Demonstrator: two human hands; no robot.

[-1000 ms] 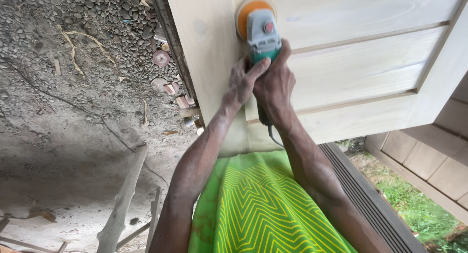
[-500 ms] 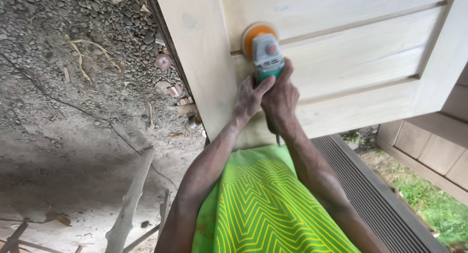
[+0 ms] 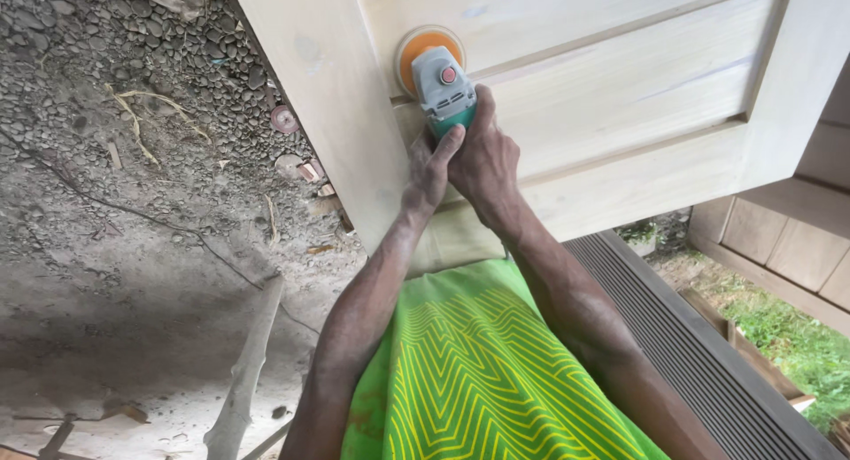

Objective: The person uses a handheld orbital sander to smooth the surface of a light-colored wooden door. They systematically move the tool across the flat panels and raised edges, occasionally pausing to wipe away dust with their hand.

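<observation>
Both hands grip a grey and green power sander point(image 3: 445, 88) with a round orange pad. My left hand point(image 3: 428, 169) wraps the near left side of its green body, thumb up along it. My right hand point(image 3: 483, 162) clasps it from the right. The pad presses flat on a pale unfinished wooden door point(image 3: 620, 88), where the left stile meets a recessed panel. Fine dust coats my left hand and forearm. A green cloth with yellow zigzag lines point(image 3: 478, 371) covers my front below the arms.
Gravel and dirt ground point(image 3: 133, 159) with wood scraps lies to the left. A thin branch point(image 3: 248, 363) lies at the lower left. A dark ribbed board point(image 3: 691, 336) runs at the lower right, with more wooden panels point(image 3: 788, 239) and grass point(image 3: 797, 345) beyond.
The sander and both hands have slid down the door toward me and slightly along the stile. Both hands keep the same grip.
</observation>
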